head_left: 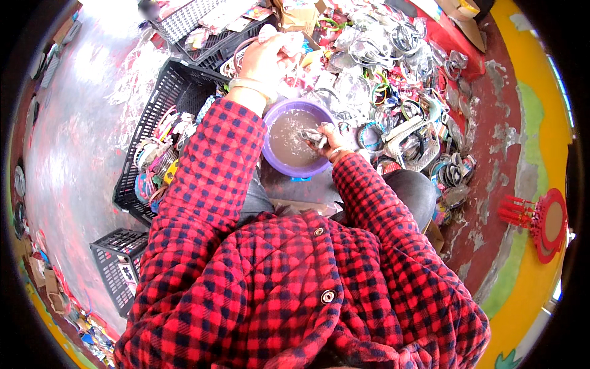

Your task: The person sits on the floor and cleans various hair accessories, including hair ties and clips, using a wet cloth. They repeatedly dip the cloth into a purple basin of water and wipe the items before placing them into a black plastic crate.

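My left hand (270,55) reaches forward over a heap of plastic-wrapped hoops and bracelets and grips a small clear-wrapped item (294,44). A pale bangle (253,85) sits on that wrist. My right hand (329,138) rests at the right rim of a purple plastic bowl (270,161) and pinches a small crumpled grey piece (313,138) over it. The bowl holds brownish liquid or dust with pale flecks. Both sleeves are red-and-black checked.
A black plastic crate (166,92) of coloured hoops lies at my left, a smaller black crate (117,264) nearer behind it. A white basket (187,18) stands at the back. Wrapped hoops (399,80) pile up ahead and right. A red comb-like object (541,221) lies on the painted floor.
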